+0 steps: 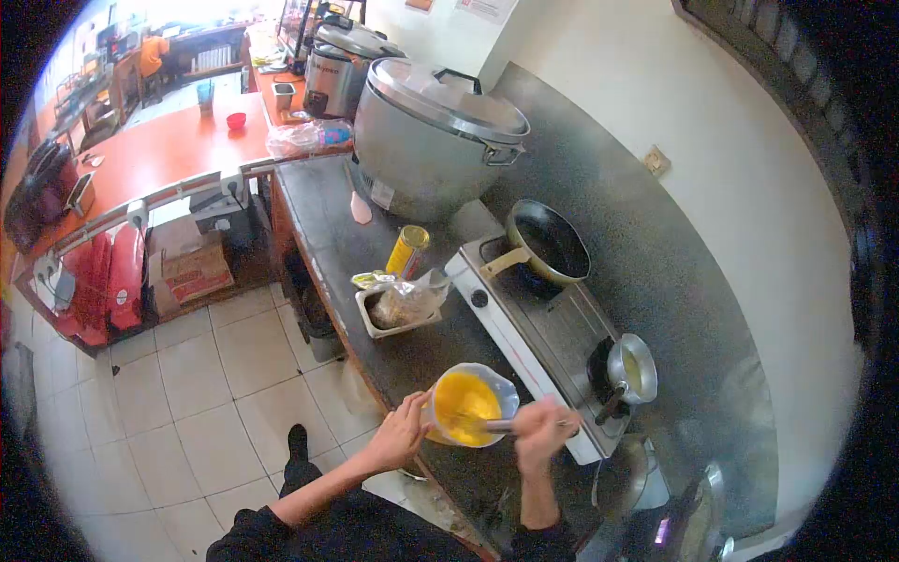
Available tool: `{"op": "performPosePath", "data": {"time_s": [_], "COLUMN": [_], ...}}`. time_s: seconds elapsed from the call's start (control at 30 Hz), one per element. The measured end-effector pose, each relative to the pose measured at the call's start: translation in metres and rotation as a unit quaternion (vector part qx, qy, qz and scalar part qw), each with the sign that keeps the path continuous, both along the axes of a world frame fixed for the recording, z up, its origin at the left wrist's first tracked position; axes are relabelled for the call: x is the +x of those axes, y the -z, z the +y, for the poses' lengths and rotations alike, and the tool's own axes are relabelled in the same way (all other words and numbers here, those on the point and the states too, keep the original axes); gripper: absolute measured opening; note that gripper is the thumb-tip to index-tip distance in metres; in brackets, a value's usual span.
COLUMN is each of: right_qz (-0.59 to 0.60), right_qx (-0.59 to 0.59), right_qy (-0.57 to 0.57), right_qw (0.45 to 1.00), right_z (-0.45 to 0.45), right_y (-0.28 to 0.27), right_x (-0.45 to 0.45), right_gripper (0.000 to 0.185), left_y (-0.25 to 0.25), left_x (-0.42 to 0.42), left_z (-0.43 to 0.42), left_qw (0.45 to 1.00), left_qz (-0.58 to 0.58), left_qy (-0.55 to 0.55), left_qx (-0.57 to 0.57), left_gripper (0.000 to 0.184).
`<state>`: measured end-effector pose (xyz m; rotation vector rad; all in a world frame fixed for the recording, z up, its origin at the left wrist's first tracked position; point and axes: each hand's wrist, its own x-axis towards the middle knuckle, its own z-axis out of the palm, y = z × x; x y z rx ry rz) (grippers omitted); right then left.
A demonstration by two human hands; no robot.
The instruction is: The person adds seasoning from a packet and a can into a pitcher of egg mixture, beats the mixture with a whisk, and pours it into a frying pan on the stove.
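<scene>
Evidently, right hand [545, 429] had fingers clenched on whisk [498, 426], end in yellow liquid [468, 395]. Left hand [401, 435] had fingers grasping jug [508, 391]. Stove [552, 345] stood just beyond the right fingers.

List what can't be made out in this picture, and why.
All in the head view:
Utensil: far end hidden by yellow liquid.
Right hand: finger detail blurred.
Large cooker: contents hidden by its lid.
Yellow can: small print too small.
Right sleeve: cut off by bottom edge.
</scene>
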<state>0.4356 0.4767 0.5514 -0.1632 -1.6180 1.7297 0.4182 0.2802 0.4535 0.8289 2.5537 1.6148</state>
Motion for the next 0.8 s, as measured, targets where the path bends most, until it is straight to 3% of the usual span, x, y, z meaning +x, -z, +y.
{"op": "performPosePath", "data": {"time_s": [0.03, 0.07, 0.17, 0.23, 0.3, 0.33, 0.43, 0.53, 0.57, 0.63, 0.67, 0.7, 0.77, 0.8], "right_qz": [-0.003, 0.032, 0.079, 0.01, -0.006, -0.005, 0.032, 0.056, 0.005, 0.023, 0.026, 0.049, 0.055, 0.098], "right_qx": [-0.108, -0.122, 0.15, 0.081, 0.115, -0.118, -0.1, 0.03, 0.027, 0.027, -0.041, -0.13, -0.122, 0.066], "right_qy": [-0.014, -0.064, 0.14, 0.063, 0.013, 0.014, 0.04, 0.104, 0.049, 0.003, -0.004, 0.013, 0.095, 0.148], "right_qw": [0.994, 0.99, 0.976, 0.995, 0.993, 0.993, 0.994, 0.993, 0.998, 0.999, 0.999, 0.99, 0.986, 0.982], "right_z": [-0.004, 0.006, 0.0, -0.007, -0.001, -0.002, -0.01, 0.006, -0.005, 0.004, -0.009, -0.006, -0.013, 0.0], "right_y": [-0.036, -0.055, 0.015, 0.045, 0.001, -0.023, -0.063, 0.061, 0.043, -0.009, -0.056, -0.067, -0.052, 0.009], "right_x": [0.003, 0.005, -0.023, -0.01, 0.005, 0.004, -0.004, -0.021, -0.007, 0.003, 0.007, 0.005, -0.008, -0.023], "right_gripper": [0.044, 0.04, 0.039, 0.042, 0.042, 0.042, 0.043, 0.041, 0.041, 0.041, 0.043, 0.043, 0.043, 0.041], "left_y": [0.0, 0.001, -0.002, -0.006, -0.005, -0.003, 0.001, -0.002, -0.005, -0.007, -0.007, -0.008, -0.008, -0.008], "left_x": [0.001, 0.003, 0.002, 0.003, 0.001, 0.002, 0.003, 0.003, 0.001, 0.004, 0.004, 0.004, 0.005, 0.004], "left_z": [0.001, 0.0, 0.0, -0.002, -0.001, 0.0, 0.0, 0.0, 0.0, -0.002, -0.002, -0.002, -0.003, -0.002], "left_qw": [1.0, 1.0, 1.0, 1.0, 1.0, 1.0, 1.0, 1.0, 1.0, 1.0, 1.0, 1.0, 1.0, 1.0], "left_qz": [0.002, 0.004, 0.01, 0.012, 0.009, 0.003, -0.009, -0.023, -0.018, -0.017, -0.014, -0.013, -0.013, -0.013], "left_qy": [0.001, 0.001, 0.006, 0.002, 0.0, 0.001, 0.003, 0.002, 0.001, 0.004, 0.0, -0.001, -0.002, -0.001], "left_qx": [0.002, 0.003, 0.007, 0.007, 0.006, 0.005, -0.008, 0.004, 0.008, 0.013, 0.008, 0.001, -0.004, -0.001], "left_gripper": [0.052, 0.051, 0.051, 0.051, 0.05, 0.05, 0.05, 0.05, 0.05, 0.05, 0.05, 0.05, 0.05, 0.05]}}
